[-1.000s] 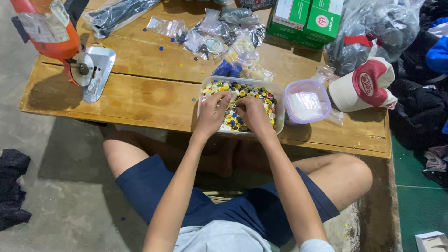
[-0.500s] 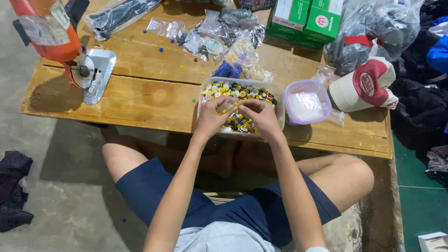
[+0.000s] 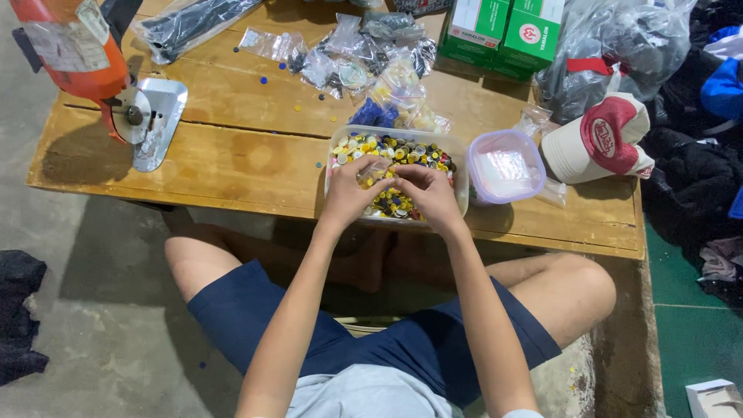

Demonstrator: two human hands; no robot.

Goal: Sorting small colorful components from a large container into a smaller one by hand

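Both hands meet over the clear tub (image 3: 461,166) of coloured caps at the desk's near edge, the left hand (image 3: 350,193) and right hand (image 3: 428,193) pinching a small clear bag (image 3: 374,169) between closed fingertips, directly above the caps.

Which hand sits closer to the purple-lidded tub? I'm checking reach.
The right hand: it sits over the tray of buttons on the side nearest the purple-lidded tub; the left hand is farther.

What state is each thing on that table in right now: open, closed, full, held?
Clear tub: open, filled with small coloured pieces.
Small clear bag: held by both hands.
Left hand: pinching the bag.
Right hand: pinching the bag.
Lilac-rimmed container: lidded.
Green boxes: closed.
Cap: lying on its side.
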